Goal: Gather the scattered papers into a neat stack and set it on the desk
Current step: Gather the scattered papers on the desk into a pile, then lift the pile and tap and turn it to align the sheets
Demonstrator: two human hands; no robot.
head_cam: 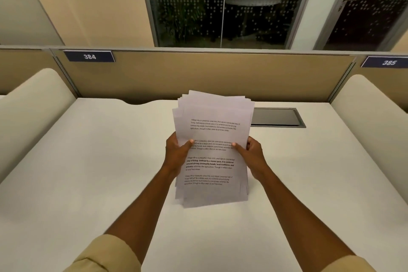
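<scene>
There is one view only, from a wide-angle camera worn on the person's head. It looks forward and steeply down over the wide white desk top (pixel 88 161), which fills the lower two thirds of the picture. Both bare forearms enter from the bottom edge and run away from the lens toward the middle, so the camera sits close above and behind them. Farther off, the view faces the tan fabric partition (pixel 198 73) square on, with the dotted glass window (pixel 220 11) above it. Straight lines bow near the edges, as a wide lens bends them.
</scene>
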